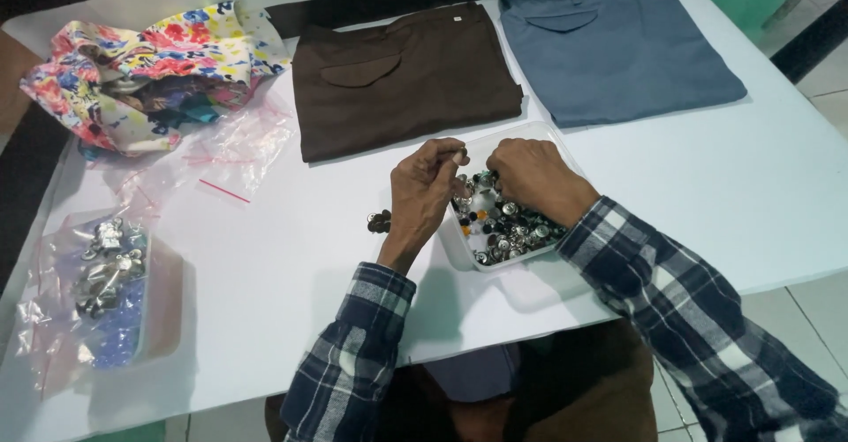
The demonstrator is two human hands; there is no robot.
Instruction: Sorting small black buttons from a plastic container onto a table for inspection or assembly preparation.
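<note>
Bare table (291, 256) between button tray (459, 239) and bagged box (163, 309).

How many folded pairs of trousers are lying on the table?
2. The brown trousers lie at the far middle of the white table; the blue-grey trousers lie beside them to the right. The crumpled floral fabric at far left might hide more.

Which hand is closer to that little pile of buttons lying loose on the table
Left. The left hand hovers just right of the loose button pile; the right hand is farther right, over the white tray of buttons.
</note>
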